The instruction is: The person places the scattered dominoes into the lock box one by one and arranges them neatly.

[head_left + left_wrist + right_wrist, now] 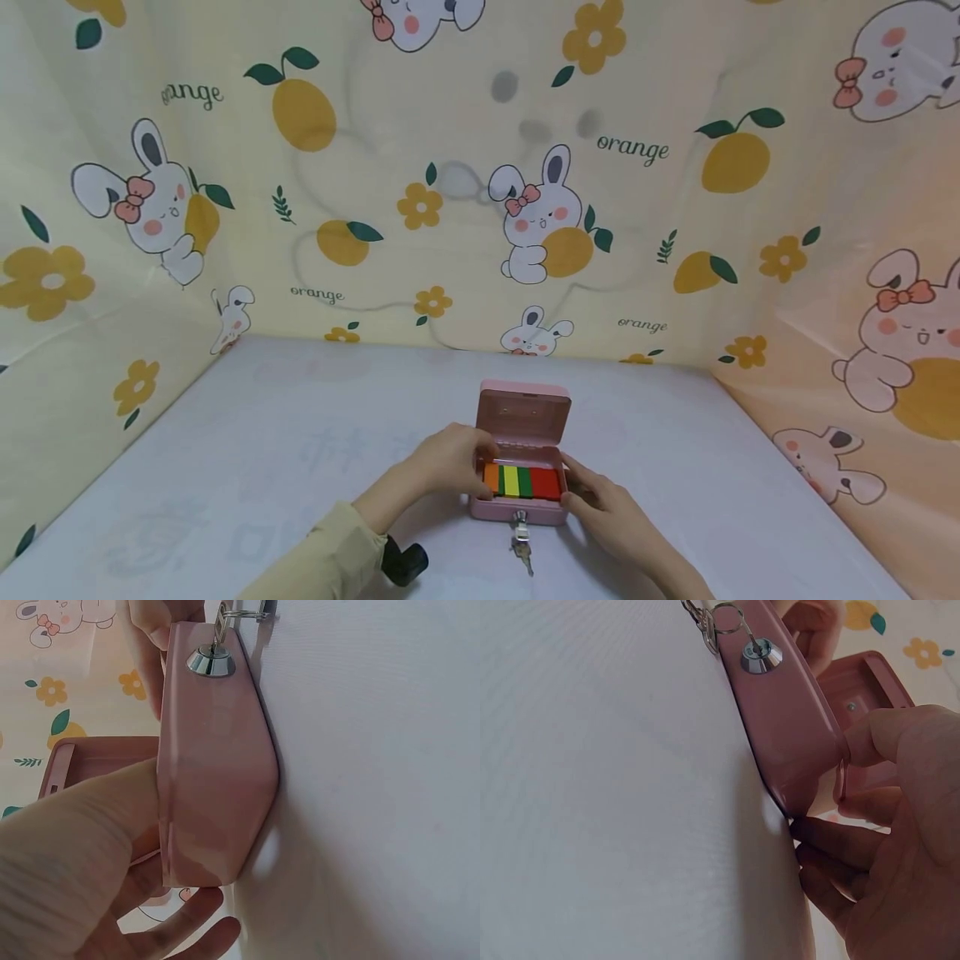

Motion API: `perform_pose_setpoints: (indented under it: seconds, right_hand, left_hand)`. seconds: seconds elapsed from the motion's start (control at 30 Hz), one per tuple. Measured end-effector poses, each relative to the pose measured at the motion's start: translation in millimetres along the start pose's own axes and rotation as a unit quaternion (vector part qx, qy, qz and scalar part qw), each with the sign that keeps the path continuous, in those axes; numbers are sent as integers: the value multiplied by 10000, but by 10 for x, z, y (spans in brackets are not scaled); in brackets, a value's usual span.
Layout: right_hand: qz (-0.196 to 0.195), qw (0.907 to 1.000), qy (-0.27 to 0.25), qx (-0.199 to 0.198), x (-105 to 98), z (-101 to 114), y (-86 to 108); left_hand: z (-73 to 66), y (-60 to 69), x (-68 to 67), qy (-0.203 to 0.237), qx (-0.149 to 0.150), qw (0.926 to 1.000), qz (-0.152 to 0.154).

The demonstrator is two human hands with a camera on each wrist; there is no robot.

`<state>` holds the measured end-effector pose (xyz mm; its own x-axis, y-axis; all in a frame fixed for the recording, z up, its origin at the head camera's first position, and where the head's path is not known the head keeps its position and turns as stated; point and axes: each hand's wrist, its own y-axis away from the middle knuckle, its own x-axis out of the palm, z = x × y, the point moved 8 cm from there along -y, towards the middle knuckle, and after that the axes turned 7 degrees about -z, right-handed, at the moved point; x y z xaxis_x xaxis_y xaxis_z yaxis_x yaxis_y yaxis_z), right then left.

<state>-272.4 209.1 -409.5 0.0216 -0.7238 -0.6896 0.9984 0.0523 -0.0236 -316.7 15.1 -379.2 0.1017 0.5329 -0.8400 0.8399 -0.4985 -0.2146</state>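
A pink metal cash box (pixel 517 510) stands on the table with its lid (pixel 522 414) raised. Inside it, orange, yellow, green and red blocks (pixel 545 483) lie side by side. My left hand (pixel 448 460) reaches over the box's left end, thumb and a finger at the two ends of the orange block (pixel 491 478). Its thumb tip is hidden inside the box in the left wrist view, while other fingers (pixel 202 922) stay outside. At the right end, my right hand (pixel 611 508) holds the box, thumb on the rim and fingers along the side.
Keys (pixel 522 548) on a ring hang from the lock (pixel 211 661) at the box's front. A black object (pixel 405 563) is beside the left sleeve. The white tabletop (pixel 247 467) ends at a patterned curtain (pixel 450 275) behind and at both sides.
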Motion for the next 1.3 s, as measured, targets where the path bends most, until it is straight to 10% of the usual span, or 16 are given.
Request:
perform_pose_setpoints:
  seconds: [1.3]
  right_hand:
    - [61,9999,-114,-29,2,-15,-20]
  left_hand:
    - [0,-16,-12,39,-275,9996,-34]
